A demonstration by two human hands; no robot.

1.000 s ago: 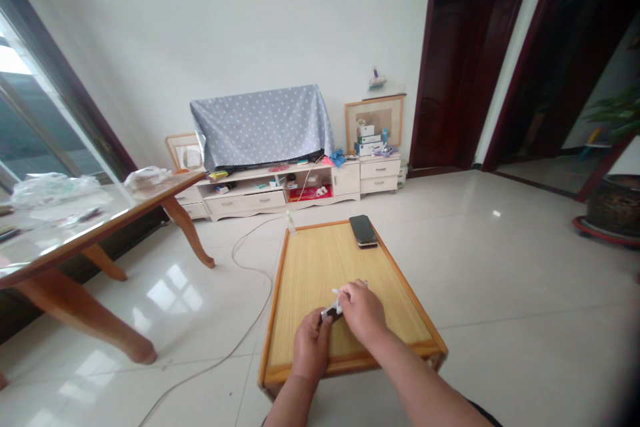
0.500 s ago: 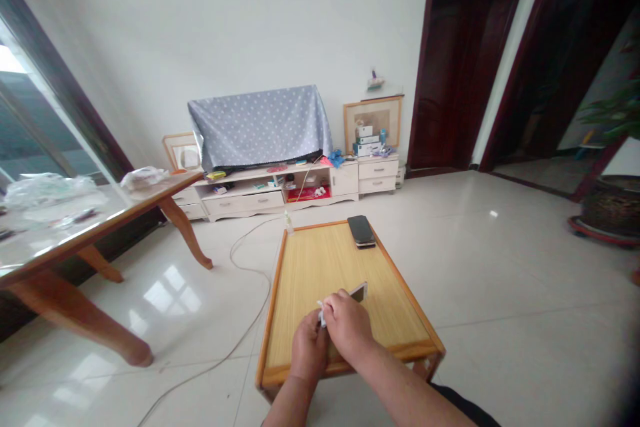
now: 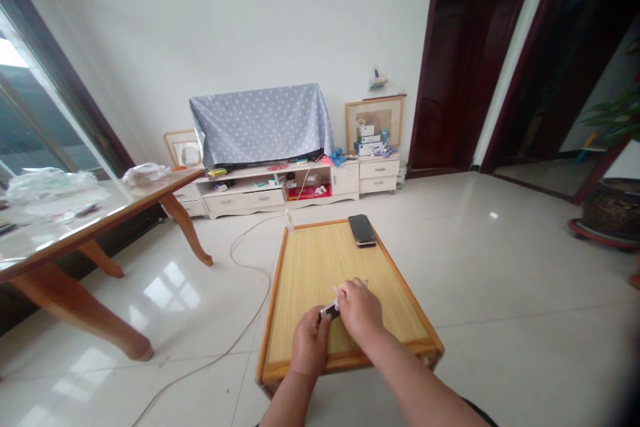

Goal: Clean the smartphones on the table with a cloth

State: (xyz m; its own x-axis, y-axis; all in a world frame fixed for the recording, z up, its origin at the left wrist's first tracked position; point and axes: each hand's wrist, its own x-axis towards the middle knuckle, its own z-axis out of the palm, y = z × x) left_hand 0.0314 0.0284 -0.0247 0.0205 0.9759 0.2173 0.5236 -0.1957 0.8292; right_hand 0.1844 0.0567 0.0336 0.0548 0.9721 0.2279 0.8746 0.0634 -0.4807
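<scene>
My left hand point(image 3: 309, 341) is closed around the near end of a smartphone point(image 3: 331, 311) with a pale edge, above the near half of the small wooden table point(image 3: 310, 260). My right hand point(image 3: 361, 309) lies over the phone's far part, fingers pinched on a small white tissue or wipe point(image 3: 337, 293) that touches the phone. The right hand hides most of the phone. Farther off on the tabletop, a dark phone point(image 3: 362, 229) rests on top of another flat device. A small clear bottle point(image 3: 290, 221) stands at the far left corner.
To the left stands a larger wooden table point(image 3: 165, 190) bearing plastic bags point(image 3: 55, 187). A white cabinet point(image 3: 245, 201) with a cloth-covered screen point(image 3: 260, 123) lines the wall. A cable point(image 3: 267, 287) runs across the floor. At the far right is a plant pot point(image 3: 613, 210).
My right hand has slid along the phone, away from the left hand and to the right, with the tissue. The phone's near end now shows between the hands; its far end is mostly covered.
</scene>
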